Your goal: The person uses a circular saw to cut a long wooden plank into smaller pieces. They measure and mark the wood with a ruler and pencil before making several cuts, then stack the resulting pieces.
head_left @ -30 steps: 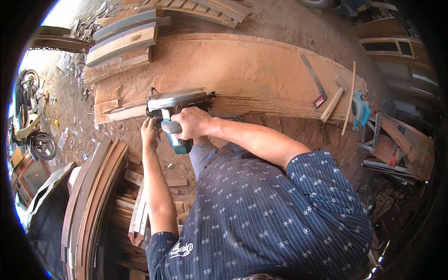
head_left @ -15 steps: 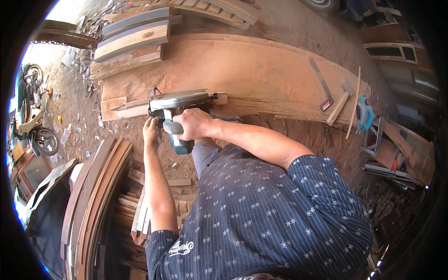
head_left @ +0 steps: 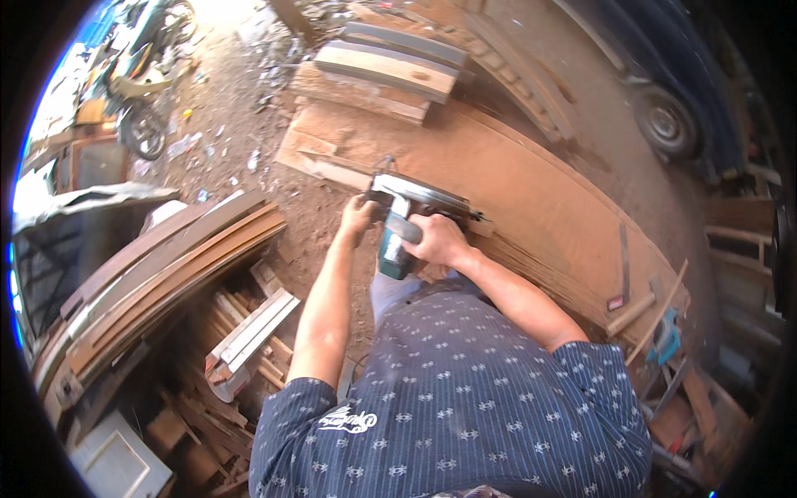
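A teal-and-silver circular saw rests on a narrow wood strip along the near edge of a broad board covered in reddish sawdust. My right hand is wrapped round the saw's grey handle. My left hand is closed at the saw's left end, its fingertips against the dark metal there; their exact hold is partly hidden. The saw's body and guard hide the blade and the wood beneath.
Stacked wood pieces lie at the board's far left end. A try square and hammer lie at its right end, near another teal tool. Long planks are piled at left. A dark vehicle stands far right.
The view has swung, so the board now slants down to the right and the vehicle's wheel shows more. Both hands stay at the circular saw, on the same strip.
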Action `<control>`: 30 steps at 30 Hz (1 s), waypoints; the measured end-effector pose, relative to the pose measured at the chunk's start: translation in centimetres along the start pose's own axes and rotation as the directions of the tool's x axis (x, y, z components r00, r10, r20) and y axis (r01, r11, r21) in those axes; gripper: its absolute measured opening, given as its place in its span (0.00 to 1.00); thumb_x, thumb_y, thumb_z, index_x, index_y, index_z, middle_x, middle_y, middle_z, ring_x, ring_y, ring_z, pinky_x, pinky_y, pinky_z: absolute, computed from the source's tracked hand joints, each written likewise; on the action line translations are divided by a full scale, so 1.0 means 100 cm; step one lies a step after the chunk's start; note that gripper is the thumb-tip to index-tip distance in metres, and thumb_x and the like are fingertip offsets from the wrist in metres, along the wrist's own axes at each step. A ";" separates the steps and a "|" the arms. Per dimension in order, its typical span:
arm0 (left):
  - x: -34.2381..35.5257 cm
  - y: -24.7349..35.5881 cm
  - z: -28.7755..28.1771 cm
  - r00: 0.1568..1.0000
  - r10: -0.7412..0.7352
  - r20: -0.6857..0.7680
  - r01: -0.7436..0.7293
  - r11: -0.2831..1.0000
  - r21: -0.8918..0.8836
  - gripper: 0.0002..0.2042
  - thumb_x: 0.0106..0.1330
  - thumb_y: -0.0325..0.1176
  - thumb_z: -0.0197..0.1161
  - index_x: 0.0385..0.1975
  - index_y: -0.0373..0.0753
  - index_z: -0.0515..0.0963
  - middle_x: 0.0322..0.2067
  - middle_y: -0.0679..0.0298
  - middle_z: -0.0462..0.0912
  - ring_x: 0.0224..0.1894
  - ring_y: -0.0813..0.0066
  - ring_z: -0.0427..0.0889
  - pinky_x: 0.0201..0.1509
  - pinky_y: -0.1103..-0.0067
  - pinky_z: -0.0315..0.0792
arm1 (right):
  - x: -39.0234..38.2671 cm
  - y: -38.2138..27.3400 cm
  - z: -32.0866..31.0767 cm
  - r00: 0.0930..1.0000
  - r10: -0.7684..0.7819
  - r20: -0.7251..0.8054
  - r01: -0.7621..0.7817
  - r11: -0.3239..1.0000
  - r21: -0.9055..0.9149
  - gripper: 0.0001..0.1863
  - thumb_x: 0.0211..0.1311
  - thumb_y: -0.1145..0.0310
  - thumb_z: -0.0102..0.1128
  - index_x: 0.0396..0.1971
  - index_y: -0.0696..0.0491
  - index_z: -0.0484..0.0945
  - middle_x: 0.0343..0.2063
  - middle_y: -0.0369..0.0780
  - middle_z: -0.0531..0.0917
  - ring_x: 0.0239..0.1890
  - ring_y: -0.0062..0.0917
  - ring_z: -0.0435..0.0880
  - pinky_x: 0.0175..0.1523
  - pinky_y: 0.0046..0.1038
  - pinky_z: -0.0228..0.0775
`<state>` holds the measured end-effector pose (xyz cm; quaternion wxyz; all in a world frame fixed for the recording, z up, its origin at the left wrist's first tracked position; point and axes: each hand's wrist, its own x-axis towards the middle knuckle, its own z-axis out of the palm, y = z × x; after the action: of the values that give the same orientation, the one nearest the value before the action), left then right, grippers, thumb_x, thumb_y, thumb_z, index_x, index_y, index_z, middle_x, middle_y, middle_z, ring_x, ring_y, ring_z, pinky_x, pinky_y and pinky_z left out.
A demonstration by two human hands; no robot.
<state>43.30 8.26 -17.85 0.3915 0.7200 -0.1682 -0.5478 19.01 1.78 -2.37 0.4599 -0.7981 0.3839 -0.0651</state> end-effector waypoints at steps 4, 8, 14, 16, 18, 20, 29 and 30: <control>-0.009 0.011 0.001 0.999 -0.037 -0.020 0.036 0.999 -0.039 0.25 0.65 0.35 0.66 0.61 0.35 0.70 0.41 0.59 0.86 0.37 0.72 0.86 0.31 0.78 0.77 | 0.001 0.002 0.006 0.998 -0.049 -0.034 0.049 0.999 -0.002 0.17 0.51 0.56 0.69 0.32 0.55 0.82 0.25 0.52 0.85 0.33 0.48 0.86 0.40 0.43 0.78; -0.014 0.014 -0.001 0.999 -0.030 -0.017 0.029 0.998 -0.060 0.24 0.65 0.35 0.66 0.59 0.35 0.71 0.40 0.57 0.85 0.36 0.73 0.85 0.31 0.78 0.78 | 0.003 -0.004 0.006 0.997 -0.052 -0.055 0.053 0.999 0.011 0.16 0.52 0.56 0.68 0.32 0.54 0.82 0.24 0.52 0.84 0.33 0.49 0.86 0.41 0.44 0.77; -0.012 0.018 -0.008 1.000 -0.024 0.016 0.026 0.995 -0.098 0.22 0.66 0.33 0.67 0.58 0.34 0.71 0.39 0.58 0.85 0.34 0.74 0.85 0.32 0.78 0.79 | 0.009 -0.005 0.012 0.997 -0.053 -0.062 0.052 0.999 -0.013 0.16 0.51 0.56 0.69 0.31 0.54 0.82 0.24 0.52 0.84 0.32 0.49 0.85 0.40 0.45 0.76; -0.007 0.012 -0.013 1.000 0.007 0.004 -0.006 0.989 -0.148 0.22 0.65 0.32 0.67 0.58 0.34 0.71 0.39 0.58 0.85 0.35 0.74 0.85 0.33 0.78 0.80 | 0.013 -0.008 0.014 0.996 -0.064 -0.063 0.064 0.998 0.000 0.16 0.51 0.56 0.69 0.31 0.54 0.82 0.24 0.51 0.84 0.32 0.48 0.85 0.40 0.44 0.76; -0.001 0.011 -0.019 0.999 0.031 0.024 -0.028 0.994 -0.108 0.25 0.66 0.35 0.66 0.61 0.33 0.69 0.38 0.58 0.85 0.34 0.73 0.85 0.31 0.77 0.78 | 0.018 -0.012 0.015 0.996 -0.059 -0.060 0.059 0.998 -0.005 0.15 0.51 0.57 0.68 0.30 0.54 0.82 0.24 0.51 0.84 0.31 0.48 0.85 0.40 0.44 0.76; 0.004 0.013 -0.024 0.999 0.032 0.042 -0.028 0.996 -0.089 0.27 0.66 0.37 0.65 0.62 0.33 0.67 0.38 0.58 0.85 0.33 0.72 0.85 0.30 0.77 0.77 | 0.022 -0.018 0.015 0.998 -0.039 -0.052 0.038 0.999 -0.027 0.15 0.51 0.57 0.68 0.30 0.54 0.82 0.23 0.50 0.84 0.31 0.48 0.85 0.39 0.43 0.76; 0.024 -0.004 -0.052 0.997 0.081 0.010 -0.081 0.997 -0.018 0.28 0.65 0.36 0.67 0.62 0.31 0.67 0.37 0.56 0.85 0.32 0.72 0.85 0.30 0.78 0.78 | 0.038 -0.038 0.026 0.998 -0.062 -0.033 0.061 0.998 -0.024 0.13 0.52 0.59 0.68 0.29 0.54 0.81 0.22 0.50 0.83 0.30 0.48 0.84 0.38 0.43 0.75; 0.020 0.002 -0.051 0.998 0.054 0.025 -0.053 0.997 -0.058 0.27 0.65 0.34 0.67 0.61 0.31 0.68 0.39 0.56 0.85 0.34 0.73 0.85 0.33 0.78 0.79 | 0.040 -0.037 0.027 0.998 -0.052 -0.033 0.051 0.998 -0.027 0.13 0.52 0.60 0.68 0.29 0.54 0.81 0.22 0.50 0.83 0.30 0.48 0.84 0.38 0.43 0.76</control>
<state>48.76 8.75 -18.53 0.4242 0.6965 -0.1768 -0.5511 25.10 1.96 -2.06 0.4411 -0.8124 0.3717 -0.0853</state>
